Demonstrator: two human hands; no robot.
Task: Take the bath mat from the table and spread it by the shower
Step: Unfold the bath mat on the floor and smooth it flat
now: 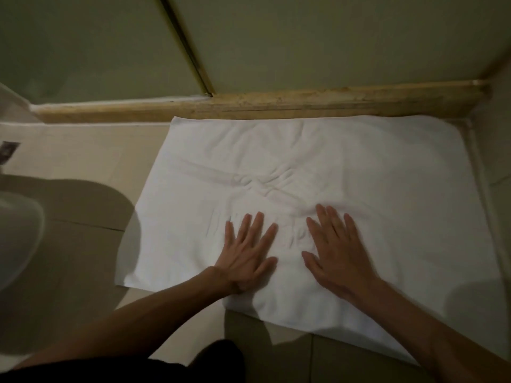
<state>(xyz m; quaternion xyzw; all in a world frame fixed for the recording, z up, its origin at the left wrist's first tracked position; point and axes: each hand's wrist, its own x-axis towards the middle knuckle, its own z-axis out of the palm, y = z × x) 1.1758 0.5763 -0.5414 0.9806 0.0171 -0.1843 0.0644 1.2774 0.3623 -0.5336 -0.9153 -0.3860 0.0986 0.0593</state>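
The white bath mat (345, 167) lies spread out on the tiled floor, its far edge against the stone shower threshold (276, 105). Creases run across its middle. My left hand (246, 252) rests flat on the near part of the mat with fingers straight and spread. My right hand (336, 250) lies flat beside it, a little to the right, fingers also straight. Neither hand holds anything.
Glass shower panels with a metal frame (190, 51) rise behind the threshold. A white toilet (16, 230) stands at the left edge. A wall (495, 161) bounds the mat on the right. Beige floor tiles (83, 161) lie left of the mat.
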